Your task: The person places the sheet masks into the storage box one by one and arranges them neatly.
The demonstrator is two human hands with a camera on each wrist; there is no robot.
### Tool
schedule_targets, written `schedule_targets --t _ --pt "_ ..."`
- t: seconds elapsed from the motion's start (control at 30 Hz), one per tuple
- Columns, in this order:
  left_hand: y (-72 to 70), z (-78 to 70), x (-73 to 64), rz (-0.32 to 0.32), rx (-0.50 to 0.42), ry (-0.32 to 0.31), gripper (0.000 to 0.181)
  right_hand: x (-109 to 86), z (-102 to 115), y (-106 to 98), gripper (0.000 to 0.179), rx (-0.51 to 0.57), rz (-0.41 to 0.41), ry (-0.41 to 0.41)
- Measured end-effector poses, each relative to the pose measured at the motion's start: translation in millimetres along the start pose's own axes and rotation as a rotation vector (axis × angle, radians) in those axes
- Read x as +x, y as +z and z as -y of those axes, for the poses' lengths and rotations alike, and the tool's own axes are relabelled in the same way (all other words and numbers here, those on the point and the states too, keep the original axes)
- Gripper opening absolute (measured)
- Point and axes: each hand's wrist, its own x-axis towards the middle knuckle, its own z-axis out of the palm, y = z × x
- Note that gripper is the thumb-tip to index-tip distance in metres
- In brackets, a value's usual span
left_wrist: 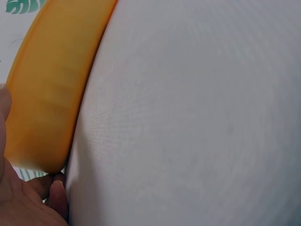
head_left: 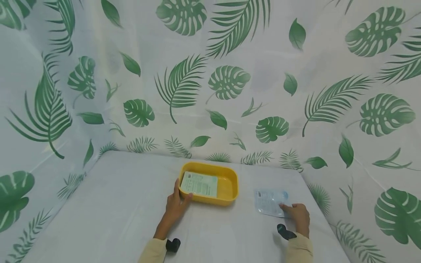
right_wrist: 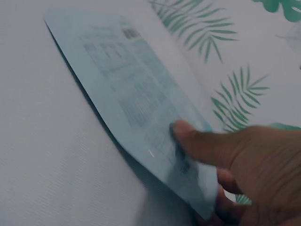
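A yellow plastic tray [head_left: 227, 200] with rounded corners stands on the white table, and a pale green printed sachet [head_left: 199, 184] lies in its left part. My left hand [head_left: 177, 207] grips the tray's left end, thumb at the front rim and fingers round the side. In the left wrist view the tray's outer wall [left_wrist: 51, 80] shows beside that hand [left_wrist: 28, 200]. To the right of the tray, my right hand [head_left: 298, 216] pinches the right end of a flat light-blue sachet [head_left: 270, 202]. The right wrist view shows the thumb on the sachet's printed face [right_wrist: 141, 103] and its near edge tilted up.
The white-covered table [head_left: 112, 204] spreads around the tray. Behind it and at both sides hangs a white curtain [head_left: 194, 128] with green leaf prints. Dark bands with small devices [head_left: 173, 245] sit at both wrists by the beige sleeves [head_left: 154, 252].
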Motion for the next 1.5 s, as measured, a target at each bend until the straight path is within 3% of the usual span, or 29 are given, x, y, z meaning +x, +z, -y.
schedule_targets --t 0.13,0.27,0.4,0.5,0.63,0.87,1.03,1.17,1.27,1.37,1.5 --pt "-1.2 1.0 -0.3 0.002 0.012 0.014 0.086 2.3 -6 -5 0.058 0.076 0.069 -0.001" --pt "-5.3 -0.3 1.1 0.013 0.018 0.010 0.086 7.9 -6 -11 0.076 0.152 0.201 -0.023" --pt "-5.2 0.3 3.0 0.029 0.015 -0.011 0.087 6.8 -1 -16 0.076 0.362 0.278 -0.059" --pt "-5.0 0.5 3.9 0.027 0.009 -0.012 0.087 2.2 14 -12 0.071 0.565 0.269 -0.061" --pt "-6.4 0.9 5.1 0.013 0.004 -0.015 0.087 -7.4 50 4 0.069 0.653 0.263 -0.088" --pt "-5.9 3.9 5.2 0.018 -0.006 -0.029 0.087 -30.5 123 52 0.055 0.630 0.327 -0.206" --pt "-4.2 6.0 2.3 0.023 -0.011 -0.036 0.087 -46.2 158 92 0.046 0.540 0.363 -0.276" --pt "-3.8 5.6 1.0 0.027 -0.016 -0.032 0.088 -56.4 172 118 0.042 0.476 0.377 -0.354" --pt "-3.3 4.1 -0.1 0.030 -0.020 -0.029 0.087 -61.4 175 133 0.041 0.417 0.366 -0.361" --pt "-2.9 2.2 -1.1 0.031 -0.020 -0.023 0.087 -64.8 174 141 0.040 0.330 0.314 -0.373" --pt "-3.1 0.1 -0.7 0.027 -0.017 -0.027 0.086 -67.2 175 148 0.032 0.158 0.217 -0.456"
